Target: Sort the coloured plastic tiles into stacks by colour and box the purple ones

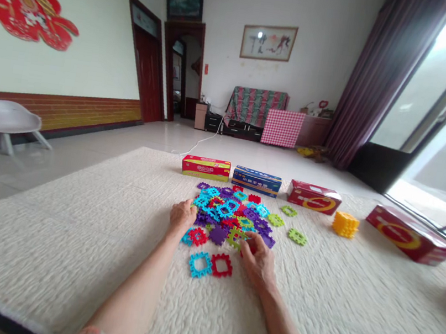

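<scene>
A heap of notched plastic building tiles in blue, purple, red and green lies between my hands, with a purple tile point(218, 235) at its near side. My left hand point(183, 215) is at the heap's left edge, fingers curled; a bit of green shows at its fingertips, but what it holds is hidden. On the near right side, my right hand point(258, 257) has thumb and fingers closed at the edge of a green building tile point(235, 237). Closer to me, a blue square frame tile point(200, 264) touches a red square frame tile point(221, 265), both flat on the quilted mat point(115, 218).
Behind the heap stand a red-and-yellow box point(206, 168), a blue box point(256, 181) and a dark red box point(314, 197). An assembled yellow cube point(345, 225) and another red box point(410, 234) sit to the right. Loose green tiles point(297, 237) lie nearby.
</scene>
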Demonstrator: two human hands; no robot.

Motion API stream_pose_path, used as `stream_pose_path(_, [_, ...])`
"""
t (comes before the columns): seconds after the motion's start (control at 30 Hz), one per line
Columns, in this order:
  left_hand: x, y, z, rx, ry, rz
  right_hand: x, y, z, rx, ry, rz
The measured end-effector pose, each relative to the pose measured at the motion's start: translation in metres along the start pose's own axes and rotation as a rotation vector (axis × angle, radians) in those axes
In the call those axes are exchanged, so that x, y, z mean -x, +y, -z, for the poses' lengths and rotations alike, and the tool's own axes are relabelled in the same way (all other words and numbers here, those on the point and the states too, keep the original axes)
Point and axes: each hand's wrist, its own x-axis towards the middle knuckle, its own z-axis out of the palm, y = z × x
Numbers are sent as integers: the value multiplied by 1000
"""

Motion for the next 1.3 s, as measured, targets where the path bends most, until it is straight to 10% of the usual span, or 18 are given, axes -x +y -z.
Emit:
stream_pose_path(0.33, [-3,-4,-12,372,-15,30,1,0,-2,-22,-1,-5])
stream_pose_path(0.63, [2,19,13,765,260,4,0,3,-3,-53,31,-1])
stream_pose_path(0.93, [34,76,8,944,-240,-292,-2,14,-11,-338,54,26])
stream_pose_path(1.3, [50,96,14,1177,-465,-133,-6,12,-5,-329,159,-63])
